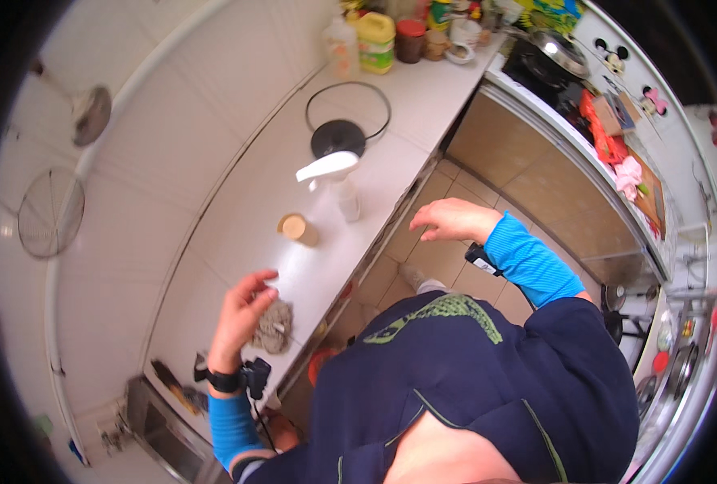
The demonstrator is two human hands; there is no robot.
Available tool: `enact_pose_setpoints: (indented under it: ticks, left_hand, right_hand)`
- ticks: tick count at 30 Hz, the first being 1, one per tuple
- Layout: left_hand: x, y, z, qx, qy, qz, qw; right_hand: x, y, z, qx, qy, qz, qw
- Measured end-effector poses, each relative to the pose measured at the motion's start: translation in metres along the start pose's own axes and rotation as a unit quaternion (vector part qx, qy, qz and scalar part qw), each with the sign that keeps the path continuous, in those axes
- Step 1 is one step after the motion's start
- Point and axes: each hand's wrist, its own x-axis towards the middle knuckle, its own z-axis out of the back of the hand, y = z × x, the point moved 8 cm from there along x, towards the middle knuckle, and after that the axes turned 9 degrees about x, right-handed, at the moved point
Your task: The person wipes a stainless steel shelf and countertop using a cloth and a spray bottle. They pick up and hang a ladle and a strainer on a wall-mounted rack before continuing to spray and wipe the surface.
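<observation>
My left hand hovers over the white countertop, fingers apart and holding nothing, beside a crumpled grey-brown cloth. Out past the counter's front edge, above the tiled floor, my right hand is empty with its fingers loosely spread. Between the two stands a spray bottle with a white trigger head. A small tan cylindrical container is near it, on the wall side. Behind the bottle lies a round black base with a looped black cable. Neither hand touches any of these.
A yellow jug, a red-lidded jar and several containers line the counter's far end. To the right is a stove with a lidded pan, a red plastic bag and a cutting board. A metal sink lies lower left.
</observation>
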Motion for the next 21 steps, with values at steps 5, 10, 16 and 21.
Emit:
enact_pose_setpoints:
  ticks: [5,10,16,21]
  left_hand:
    - [0.035,0.021,-0.059,0.023,0.075,0.006,0.997]
    - [0.034,0.068,-0.093,-0.007,0.096,0.068,0.993]
    - [0.090,0.050,-0.171,-0.051,0.192,0.117,0.973]
    - [0.161,0.040,-0.226,-0.046,0.231,0.059,0.970]
  right_hand:
    - [-0.035,-0.053,-0.007,-0.065,0.025,-0.100,0.993]
    - [-0.024,-0.091,-0.017,-0.073,0.046,-0.074,0.994]
    - [-0.088,-0.148,0.002,-0.017,-0.032,-0.169,0.985]
    - [-0.148,-0.225,-0.009,-0.033,-0.106,-0.221,0.969]
